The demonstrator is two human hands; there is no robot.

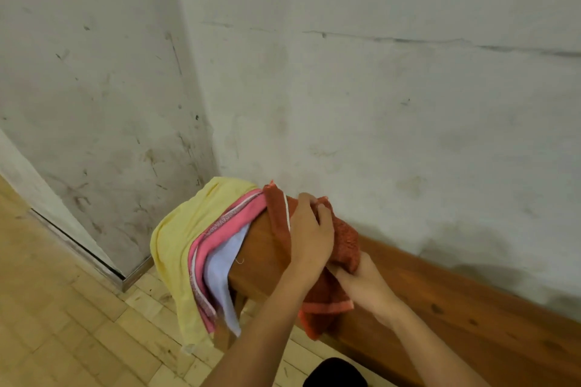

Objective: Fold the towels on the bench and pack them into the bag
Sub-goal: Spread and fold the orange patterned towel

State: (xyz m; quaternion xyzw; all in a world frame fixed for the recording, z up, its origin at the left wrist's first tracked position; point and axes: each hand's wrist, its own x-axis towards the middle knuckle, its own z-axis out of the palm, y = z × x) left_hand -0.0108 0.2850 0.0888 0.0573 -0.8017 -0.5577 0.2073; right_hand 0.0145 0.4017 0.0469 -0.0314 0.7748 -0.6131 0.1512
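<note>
A rust-red towel (345, 242) lies bunched on the wooden bench (440, 298). My left hand (311, 229) grips its upper part near a white-edged hem. My right hand (361, 286) holds the lower fold at the bench's front edge, where the towel's end hangs down. Over the bench's left end hang a yellow towel (185, 229), a pink towel (232, 223) and a white towel (224, 264), layered and unfolded. No bag is in view.
The bench stands against a scuffed white wall (377, 72) in a corner. A pale wood-block floor (63, 308) lies to the left and in front. A dark shape (333, 374) sits at the bottom edge.
</note>
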